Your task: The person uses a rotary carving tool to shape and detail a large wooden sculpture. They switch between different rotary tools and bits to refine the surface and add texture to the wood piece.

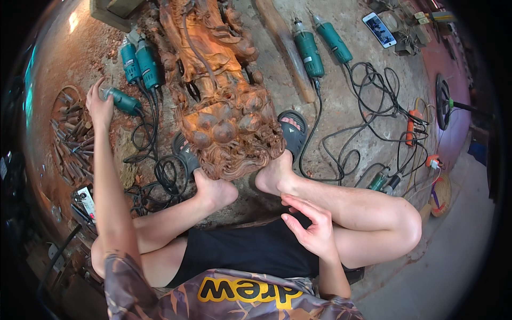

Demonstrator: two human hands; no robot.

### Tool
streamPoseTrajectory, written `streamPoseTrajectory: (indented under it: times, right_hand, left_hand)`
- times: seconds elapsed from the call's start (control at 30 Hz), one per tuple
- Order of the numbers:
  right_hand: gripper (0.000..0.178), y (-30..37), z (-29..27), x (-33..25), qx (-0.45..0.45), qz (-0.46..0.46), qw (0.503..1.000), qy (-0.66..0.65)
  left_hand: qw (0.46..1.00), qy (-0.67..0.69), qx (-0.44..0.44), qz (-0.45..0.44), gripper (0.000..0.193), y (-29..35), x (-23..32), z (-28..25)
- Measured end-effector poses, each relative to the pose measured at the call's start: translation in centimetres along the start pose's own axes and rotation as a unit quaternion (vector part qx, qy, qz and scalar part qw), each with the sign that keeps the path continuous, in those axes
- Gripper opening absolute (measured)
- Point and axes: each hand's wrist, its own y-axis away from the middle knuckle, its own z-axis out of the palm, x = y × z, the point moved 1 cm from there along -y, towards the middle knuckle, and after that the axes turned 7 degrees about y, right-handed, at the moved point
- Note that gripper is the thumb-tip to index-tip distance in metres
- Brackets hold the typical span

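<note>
Three teal-green cylindrical power tools (148,64) with black cords lie to the left of a reddish-brown, knobbly carved wooden piece (224,125); this carving rests on the floor between the person's feet, its near end by the heels; the left hand (100,104) is at the nose end of the lowest tool (126,101), its fingers slightly bent, though whether they grip it I cannot tell; the right hand (312,224) hovers above the lap, fingers loosely extended, thumb apart, holding nothing.

Small pale labels sit on some of the tool bodies, too small to read; large dark letters outlined in yellow (250,290) run upside down across the brown-and-purple patterned shirt (176,301); a white mark shows on the strap of the dark grey rubber sandal (293,136) on the right foot.

Right of the carving lie a long, bare brown wooden pole (285,50), two more teal-green tools (309,53), a white phone with a lit screen (380,30) and an orange power strip (410,128); on the far left is a heap of slender brown rods (72,138).
</note>
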Motion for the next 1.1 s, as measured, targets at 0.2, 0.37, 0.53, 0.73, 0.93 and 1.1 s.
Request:
streamPoseTrajectory:
  times: [0.2,0.37,0.53,0.73,0.93,1.1]
  right_hand:
    - [0.040,0.6,0.0,-0.7,0.026,-0.034,0.999,0.017]
    - [0.038,2.8,-0.5,-2.5,0.061,-0.028,0.998,0.005]
    - [0.038,4.1,0.6,-3.1,0.056,-0.031,0.997,0.032]
    - [0.037,3.0,0.0,-2.1,0.119,-0.013,0.992,-0.027]
    - [0.035,2.6,-0.5,-0.3,0.133,0.039,0.988,-0.065]
    - [0.027,1.6,-3.1,-6.9,0.161,-0.077,0.971,-0.157]
  left_hand:
    - [0.814,0.555,0.056,-0.160,0.049,12.8,13.3,1.7]
    - [0.783,0.563,-0.103,-0.242,0.073,22.2,18.8,4.0]
    - [0.639,0.682,-0.202,-0.294,0.093,24.6,19.3,4.7]
    - [0.670,0.674,-0.168,-0.262,0.105,24.1,19.7,4.9]
    - [0.680,0.668,-0.110,-0.281,0.108,24.7,23.3,3.7]
    - [0.790,0.543,-0.088,-0.271,0.112,25.0,26.5,3.5]
